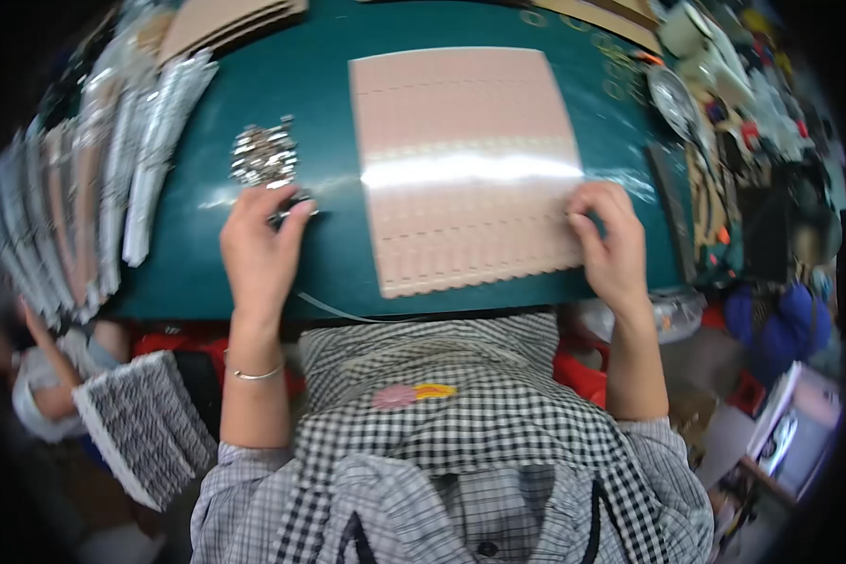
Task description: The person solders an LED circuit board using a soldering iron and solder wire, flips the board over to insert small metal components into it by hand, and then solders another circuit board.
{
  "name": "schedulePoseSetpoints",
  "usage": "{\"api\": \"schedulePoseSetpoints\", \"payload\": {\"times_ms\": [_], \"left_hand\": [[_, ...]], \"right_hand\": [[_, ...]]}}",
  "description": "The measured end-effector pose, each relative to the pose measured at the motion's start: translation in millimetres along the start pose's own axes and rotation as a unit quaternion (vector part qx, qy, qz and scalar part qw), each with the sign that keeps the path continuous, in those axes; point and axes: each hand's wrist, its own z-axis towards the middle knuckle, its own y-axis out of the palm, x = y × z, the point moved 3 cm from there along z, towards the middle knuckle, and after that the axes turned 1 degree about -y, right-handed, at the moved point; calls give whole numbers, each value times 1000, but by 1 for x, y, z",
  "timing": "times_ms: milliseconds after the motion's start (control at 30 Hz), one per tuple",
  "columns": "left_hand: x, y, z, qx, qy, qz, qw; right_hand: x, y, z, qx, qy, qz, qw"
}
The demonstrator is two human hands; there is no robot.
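Many metal pieces [265,155] lie still loose just beyond bent left fingers [297,218], a pink sheet [470,216] beside curled right fingers [588,197], both grips unclear.

Bare hands [258,242]: 2
Pink sheet [465,207]: 1
Metal-piece pile [265,155]: 1
Green table [315,75]: 1
Bracelet [258,376]: 1
Checked apron [508,376]: 1
Plastic-wrapped bundles [155,174]: at least 5, blurred
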Motion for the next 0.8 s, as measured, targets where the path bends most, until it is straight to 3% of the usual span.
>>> {"api": "schedulePoseSetpoints", "payload": {"times_ms": [100,433,667,800], "left_hand": [[-5,16,1,10,30,1,1000],[-2,12,-4,-13,-29,27,999],[-3,15,-5,1,-4,8,1000],[-3,12,-6,17,-49,2,999]], "right_hand": [[10,-2,-2,4,-25,-46,999],[16,9,-1,-11,-36,-53,998],[17,10,1,-21,-49,-66,996],[15,10,1,-28,-50,-76,995]]}}
